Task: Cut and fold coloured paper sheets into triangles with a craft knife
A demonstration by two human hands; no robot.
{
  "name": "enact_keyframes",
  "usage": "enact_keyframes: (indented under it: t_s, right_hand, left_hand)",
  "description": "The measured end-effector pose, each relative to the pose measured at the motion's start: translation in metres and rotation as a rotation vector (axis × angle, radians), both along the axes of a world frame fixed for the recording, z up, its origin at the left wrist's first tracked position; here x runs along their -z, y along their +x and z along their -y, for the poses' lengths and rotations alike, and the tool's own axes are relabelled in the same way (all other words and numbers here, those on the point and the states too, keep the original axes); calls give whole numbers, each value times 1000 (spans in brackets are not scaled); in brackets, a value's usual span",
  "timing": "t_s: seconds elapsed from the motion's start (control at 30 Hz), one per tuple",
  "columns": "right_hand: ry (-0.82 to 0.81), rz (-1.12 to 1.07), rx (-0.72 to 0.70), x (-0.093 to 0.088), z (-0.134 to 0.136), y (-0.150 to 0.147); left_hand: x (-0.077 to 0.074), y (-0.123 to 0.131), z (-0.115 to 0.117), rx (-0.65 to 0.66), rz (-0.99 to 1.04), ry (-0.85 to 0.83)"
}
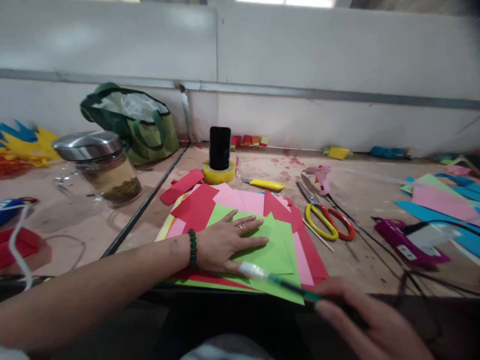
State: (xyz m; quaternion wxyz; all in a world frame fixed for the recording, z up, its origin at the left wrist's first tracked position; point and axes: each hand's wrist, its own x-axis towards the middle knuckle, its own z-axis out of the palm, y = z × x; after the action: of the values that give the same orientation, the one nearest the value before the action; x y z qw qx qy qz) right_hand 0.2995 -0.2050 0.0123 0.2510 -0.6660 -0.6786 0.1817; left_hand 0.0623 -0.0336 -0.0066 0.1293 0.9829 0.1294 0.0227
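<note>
My left hand [228, 242] lies flat, fingers spread, on a sheet of light green paper [279, 245]. A white wrapping covers its thumb tip, and a dark green bead bracelet [192, 248] circles the wrist. Under the green sheet are fanned layers of red paper [197, 207] and pink paper [247, 200]. My right hand [360, 320], blurred at the lower right, is closed around a slim dark pen [292, 286] with a green part. The pen points left, toward my left thumb, over the green paper; motion blur hides whether its tip touches.
Beyond the papers lie a yellow utility knife [267, 184], scissors [325, 215] and a pink glue gun [323, 179]. A phone [219, 148] stands in a yellow tape roll [218, 174]. Left are a glass tea mug [108, 175] and green bag [153, 137]; right, a purple power strip [407, 242] with cords.
</note>
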Motion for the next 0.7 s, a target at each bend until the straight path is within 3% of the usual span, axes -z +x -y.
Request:
enact_keyframes:
  t_s: [0.1, 0.17, 0.23, 0.4, 0.57, 0.7]
  right_hand:
    - [262, 158, 371, 8, -18, 36]
    - [314, 289, 448, 21, -35, 54]
    - [263, 401, 485, 35, -49, 64]
    - [312, 519, 387, 55, -62, 68]
    - [479, 484, 334, 50, -52, 57]
    - [555, 379, 181, 45, -45, 47]
  left_hand:
    - [-4, 1, 7, -147, 16, 3]
    - [-7, 3, 11, -254, 5, -24]
    - [-10, 4, 14, -336, -2, -76]
    - [-12, 5, 12, -499, 0, -299]
    - [-10, 5, 10, -599, 155, -427]
    - [-20, -4, 2, -681, 316, -553]
